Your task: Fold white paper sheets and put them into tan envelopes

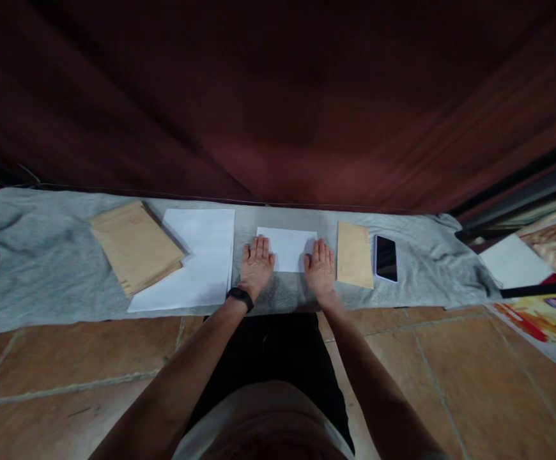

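A small white sheet of paper [290, 249], which looks folded, lies flat on the grey cloth in front of me. My left hand [257, 265] rests flat on its left end, fingers stretched forward, with a dark band on the wrist. On the right end lies my right hand [320, 267], also flat with fingers extended. Close to the right hand is a single brown envelope [355, 255]. Larger white sheets [201, 249] lie left of my left hand, and a stack of brown envelopes [134, 246] partly overlaps them.
A phone [386, 259] with a dark screen lies right of the single envelope. The grey cloth [422, 268] covers a long narrow surface, backed by a dark red curtain [307, 128]. A colourful printed package [546, 319] and a white sheet [515, 262] are at the far right.
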`<state>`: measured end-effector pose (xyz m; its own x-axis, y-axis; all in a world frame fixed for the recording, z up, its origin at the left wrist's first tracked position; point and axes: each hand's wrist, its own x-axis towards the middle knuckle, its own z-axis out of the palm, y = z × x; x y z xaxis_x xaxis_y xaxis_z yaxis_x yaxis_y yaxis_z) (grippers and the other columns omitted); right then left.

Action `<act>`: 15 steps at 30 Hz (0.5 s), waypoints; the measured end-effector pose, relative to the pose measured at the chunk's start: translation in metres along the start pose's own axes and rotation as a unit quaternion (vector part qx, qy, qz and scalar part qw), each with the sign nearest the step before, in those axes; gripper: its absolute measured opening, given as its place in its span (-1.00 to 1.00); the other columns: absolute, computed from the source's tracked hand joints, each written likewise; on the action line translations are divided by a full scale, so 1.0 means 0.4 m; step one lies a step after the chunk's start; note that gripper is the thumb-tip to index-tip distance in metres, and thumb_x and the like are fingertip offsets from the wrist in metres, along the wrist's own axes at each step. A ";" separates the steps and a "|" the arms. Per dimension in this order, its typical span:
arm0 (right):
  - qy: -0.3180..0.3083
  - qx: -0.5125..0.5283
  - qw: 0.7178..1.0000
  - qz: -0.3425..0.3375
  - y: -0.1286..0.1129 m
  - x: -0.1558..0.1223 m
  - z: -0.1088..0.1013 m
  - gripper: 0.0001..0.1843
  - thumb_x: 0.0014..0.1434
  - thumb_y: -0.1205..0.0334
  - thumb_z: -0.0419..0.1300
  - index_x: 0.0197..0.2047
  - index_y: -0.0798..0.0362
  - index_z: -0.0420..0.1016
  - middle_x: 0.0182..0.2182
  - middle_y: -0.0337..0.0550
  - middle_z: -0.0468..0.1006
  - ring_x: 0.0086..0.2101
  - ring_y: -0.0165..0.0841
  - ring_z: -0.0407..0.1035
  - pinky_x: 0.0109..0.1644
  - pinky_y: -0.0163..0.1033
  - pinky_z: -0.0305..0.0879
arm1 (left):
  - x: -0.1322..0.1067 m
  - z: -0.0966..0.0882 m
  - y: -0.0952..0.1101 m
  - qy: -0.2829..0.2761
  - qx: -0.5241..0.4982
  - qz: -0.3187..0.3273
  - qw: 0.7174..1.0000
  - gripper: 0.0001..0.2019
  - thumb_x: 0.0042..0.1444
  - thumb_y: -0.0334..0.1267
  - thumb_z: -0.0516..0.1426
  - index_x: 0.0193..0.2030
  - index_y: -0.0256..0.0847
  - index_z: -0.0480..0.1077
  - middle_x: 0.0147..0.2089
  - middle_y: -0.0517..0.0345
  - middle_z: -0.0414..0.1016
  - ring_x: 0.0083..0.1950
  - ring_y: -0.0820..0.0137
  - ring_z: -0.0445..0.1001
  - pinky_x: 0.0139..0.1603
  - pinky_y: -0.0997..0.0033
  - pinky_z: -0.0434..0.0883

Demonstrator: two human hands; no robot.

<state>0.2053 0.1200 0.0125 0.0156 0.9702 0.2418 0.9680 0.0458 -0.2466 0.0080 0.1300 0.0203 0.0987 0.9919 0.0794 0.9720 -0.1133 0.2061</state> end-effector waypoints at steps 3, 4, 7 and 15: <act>-0.040 0.016 0.997 -0.071 -0.037 -0.024 -0.008 -0.41 0.49 0.13 -0.10 0.49 0.16 0.11 0.48 0.11 0.06 0.44 -0.11 -0.01 0.46 0.10 -0.04 | 0.001 -0.001 0.001 -0.004 -0.001 0.001 1.000 -0.38 0.40 -0.19 -0.18 0.51 -0.50 -0.01 0.56 -0.26 -0.05 0.59 0.08 -0.12 0.55 -0.08 -0.11; -0.052 0.020 0.995 -0.087 -0.049 -0.032 -0.007 -0.42 0.49 0.12 -0.09 0.48 0.12 0.14 0.48 0.07 0.08 0.43 -0.12 0.00 0.46 0.08 -0.03 | 0.001 -0.001 0.000 -0.005 -0.002 0.002 1.000 -0.38 0.40 -0.19 -0.18 0.51 -0.50 -0.01 0.56 -0.26 -0.05 0.60 0.08 -0.12 0.55 -0.08 -0.12; -0.055 0.017 0.995 -0.078 -0.070 -0.048 0.001 -0.43 0.49 0.08 -0.07 0.47 0.06 0.17 0.46 0.05 0.13 0.41 -0.11 0.06 0.46 0.09 -0.03 | 0.001 0.003 -0.003 -0.002 -0.006 0.000 1.000 -0.38 0.40 -0.18 -0.18 0.52 -0.47 0.00 0.56 -0.23 -0.03 0.60 0.09 -0.11 0.55 -0.07 -0.11; -0.029 -0.001 0.999 0.015 -0.029 -0.059 -0.008 -0.38 0.48 0.06 -0.05 0.48 0.19 0.14 0.45 0.18 0.13 0.40 -0.07 0.07 0.45 0.09 -0.03 | -0.011 0.023 -0.013 0.054 -0.032 -0.026 0.998 -0.34 0.41 -0.09 -0.17 0.51 -0.51 0.00 0.54 -0.29 0.01 0.58 0.09 -0.05 0.55 -0.03 -0.06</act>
<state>0.1944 0.0957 0.0128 0.0291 0.9834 0.1791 0.9678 0.0171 -0.2511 0.0042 0.1266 0.0099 0.0215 0.9850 0.1713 0.9591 -0.0687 0.2745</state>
